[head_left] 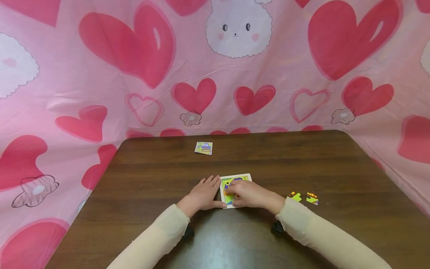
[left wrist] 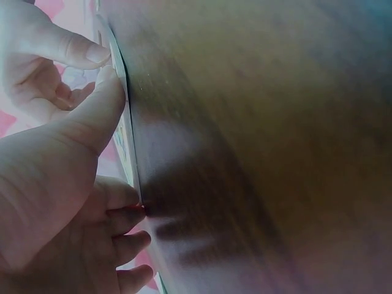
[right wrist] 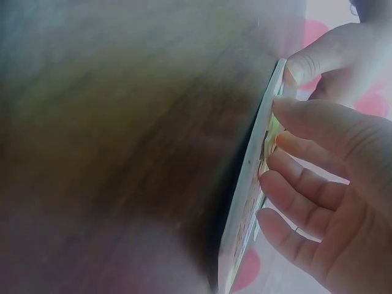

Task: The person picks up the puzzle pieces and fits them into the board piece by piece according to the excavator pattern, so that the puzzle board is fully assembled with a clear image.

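Note:
A small puzzle board [head_left: 242, 175] with a white rim and a green, blue and yellow picture lies on the table. At its left side rests my left hand [head_left: 204, 194], fingers extended, the thumb touching the near left corner. Over the picture is my right hand [head_left: 251, 193], its bent fingertips on the pieces and its thumb by the near edge. In the right wrist view, the fingers [right wrist: 297, 184] touch the face of the board [right wrist: 242, 184] and are spread apart, with no piece plainly pinched. My right hand hides much of the picture.
Two loose puzzle pieces [head_left: 295, 197], [head_left: 312, 198] in yellow-green and orange lie right of the board, by the right sleeve. A small picture card [head_left: 203, 148] showing a blue vehicle lies toward the back of the brown wooden table [head_left: 151, 168]. A pink heart-patterned cloth [head_left: 208, 67] hangs behind.

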A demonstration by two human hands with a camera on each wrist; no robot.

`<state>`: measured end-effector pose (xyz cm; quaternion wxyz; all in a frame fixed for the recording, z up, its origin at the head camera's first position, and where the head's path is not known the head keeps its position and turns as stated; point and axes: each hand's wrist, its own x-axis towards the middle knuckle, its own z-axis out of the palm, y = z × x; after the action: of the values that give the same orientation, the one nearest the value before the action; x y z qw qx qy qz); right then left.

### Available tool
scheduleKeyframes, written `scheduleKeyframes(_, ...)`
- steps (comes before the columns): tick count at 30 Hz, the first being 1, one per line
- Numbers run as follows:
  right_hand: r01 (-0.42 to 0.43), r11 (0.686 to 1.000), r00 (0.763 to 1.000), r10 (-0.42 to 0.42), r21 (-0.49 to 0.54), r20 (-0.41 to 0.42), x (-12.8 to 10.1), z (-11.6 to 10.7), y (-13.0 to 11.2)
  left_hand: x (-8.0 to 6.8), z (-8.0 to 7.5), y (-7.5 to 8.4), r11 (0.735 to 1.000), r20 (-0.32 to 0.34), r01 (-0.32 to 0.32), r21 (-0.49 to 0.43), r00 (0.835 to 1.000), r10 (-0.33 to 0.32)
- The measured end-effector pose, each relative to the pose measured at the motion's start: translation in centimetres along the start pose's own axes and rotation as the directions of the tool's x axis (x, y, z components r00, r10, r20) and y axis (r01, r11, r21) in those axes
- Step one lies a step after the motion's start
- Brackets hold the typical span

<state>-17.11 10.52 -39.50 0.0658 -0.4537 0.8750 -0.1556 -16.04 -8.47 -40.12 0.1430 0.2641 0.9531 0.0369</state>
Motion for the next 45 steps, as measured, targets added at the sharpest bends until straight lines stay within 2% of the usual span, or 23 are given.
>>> scheduleKeyframes(19, 0.066, 0.998, 0.998, -0.066, 0.011, -0.009, 0.33, 0.43, 0.32, 0.13, 0.00, -0.03, 1.000, 0.002, 0.005, 0.010, 1.000, -0.005)
scheduleKeyframes(30, 0.004, 1.000, 0.999, -0.002, 0.023, -0.049, -0.24, 0.45, 0.65, 0.02, -0.11, 0.12, 1.000, 0.008, 0.005, -0.001, 1.000, -0.005)
scheduleKeyframes(45, 0.044, 0.998, 0.999, -0.044, 0.039, -0.018, 0.02, 0.41, 0.61, -0.08, -0.18, 0.14, 1.000, 0.017, 0.017, -0.008, 1.000, -0.017)
